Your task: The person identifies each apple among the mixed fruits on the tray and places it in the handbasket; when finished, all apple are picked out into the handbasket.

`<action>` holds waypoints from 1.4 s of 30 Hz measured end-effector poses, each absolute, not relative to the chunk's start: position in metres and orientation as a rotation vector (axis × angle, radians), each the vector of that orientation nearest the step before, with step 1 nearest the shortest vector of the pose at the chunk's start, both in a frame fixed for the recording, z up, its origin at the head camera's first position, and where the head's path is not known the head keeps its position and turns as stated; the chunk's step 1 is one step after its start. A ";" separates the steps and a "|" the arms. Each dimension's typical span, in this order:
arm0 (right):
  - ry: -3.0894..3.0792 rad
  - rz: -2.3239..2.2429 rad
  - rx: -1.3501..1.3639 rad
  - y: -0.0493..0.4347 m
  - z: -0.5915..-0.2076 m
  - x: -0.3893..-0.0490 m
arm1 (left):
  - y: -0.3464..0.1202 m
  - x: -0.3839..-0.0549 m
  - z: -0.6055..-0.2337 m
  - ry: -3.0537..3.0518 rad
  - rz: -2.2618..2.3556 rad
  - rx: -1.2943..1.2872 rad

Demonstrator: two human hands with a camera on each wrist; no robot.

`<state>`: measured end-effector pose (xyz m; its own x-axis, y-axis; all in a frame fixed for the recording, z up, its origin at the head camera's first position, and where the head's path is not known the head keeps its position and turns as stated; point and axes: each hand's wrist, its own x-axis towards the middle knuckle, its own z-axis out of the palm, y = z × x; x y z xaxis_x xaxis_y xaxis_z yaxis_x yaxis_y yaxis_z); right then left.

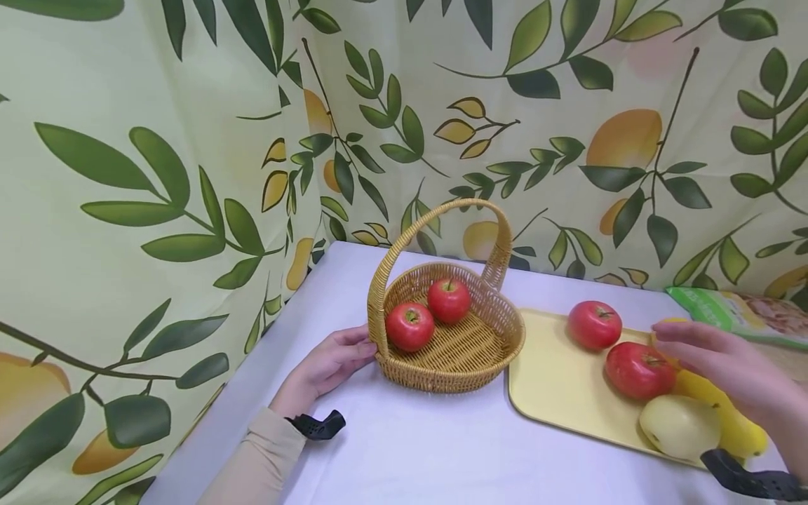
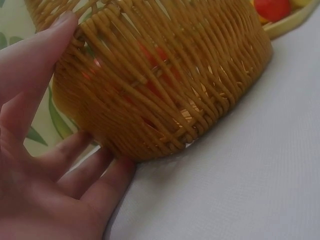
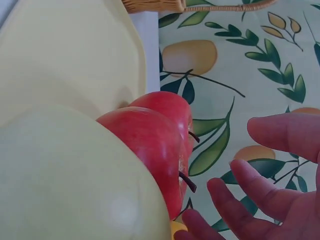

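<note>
My left hand [image 1: 331,361] holds the left side of a wicker basket [image 1: 435,381], near the foot of its arched handle. In the left wrist view, the thumb lies against the woven wall [image 2: 165,85] and the other fingers reach its lower edge. Two red apples, one in front [image 1: 410,327] and one behind [image 1: 449,301], lie inside. Spread and holding nothing, my right hand [image 1: 735,368] hovers over the fruit on a yellow tray [image 1: 555,386]. Beneath and beside it are two more red apples [image 1: 640,372], a pale pear [image 1: 680,426] and a long yellow fruit [image 1: 726,414].
A green plastic packet [image 1: 713,308] lies behind the tray at the far right. Leaf-patterned cloth [image 1: 404,91] hangs at the back and left of the white table [image 1: 416,449]. The basket stands close to the tray's left edge.
</note>
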<state>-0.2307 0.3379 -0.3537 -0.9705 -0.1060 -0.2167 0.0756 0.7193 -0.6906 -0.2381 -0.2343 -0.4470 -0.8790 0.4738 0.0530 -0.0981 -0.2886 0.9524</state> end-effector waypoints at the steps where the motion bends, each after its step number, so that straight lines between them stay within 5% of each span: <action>1: 2.671 -1.101 -0.023 0.338 -0.355 -0.232 | -0.235 -0.238 -0.446 1.602 2.218 0.464; 42: 2.515 -1.000 -0.114 0.334 -0.358 -0.245 | -0.234 -0.237 -0.446 1.563 2.246 0.461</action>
<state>-0.2455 0.3343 -0.3577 -0.9043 -0.2294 -0.3600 0.0805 0.7366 -0.6715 -0.2375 -0.2339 -0.4461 -0.8800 0.4713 0.0584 -0.1092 -0.3204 0.9410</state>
